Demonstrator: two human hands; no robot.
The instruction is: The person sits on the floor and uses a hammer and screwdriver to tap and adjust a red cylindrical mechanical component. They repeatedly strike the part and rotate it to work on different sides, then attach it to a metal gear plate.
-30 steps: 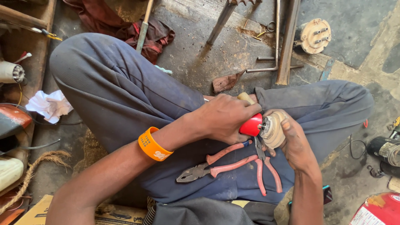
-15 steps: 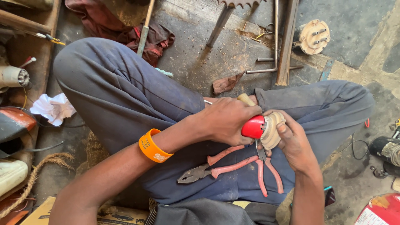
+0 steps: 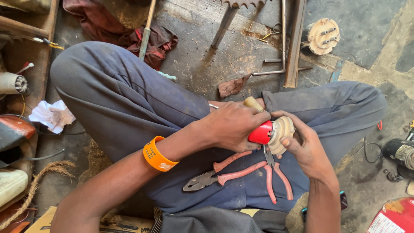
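A red printed package (image 3: pixel 394 218) lies bottom right; a cardboard box (image 3: pixel 45 221) bottom left.

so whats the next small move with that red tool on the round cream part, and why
Probably keep the right hand steady under the round cream part while the left hand works the red-handled tool against it. The tool's red end already sits against the part, both hands close around it, and two pairs of pliers lie unused on the lap.

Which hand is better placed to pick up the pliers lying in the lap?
Probably the right hand: it only steadies the cream disc with its fingertips. The left hand grips the red-handled tool; the pliers lie below both.
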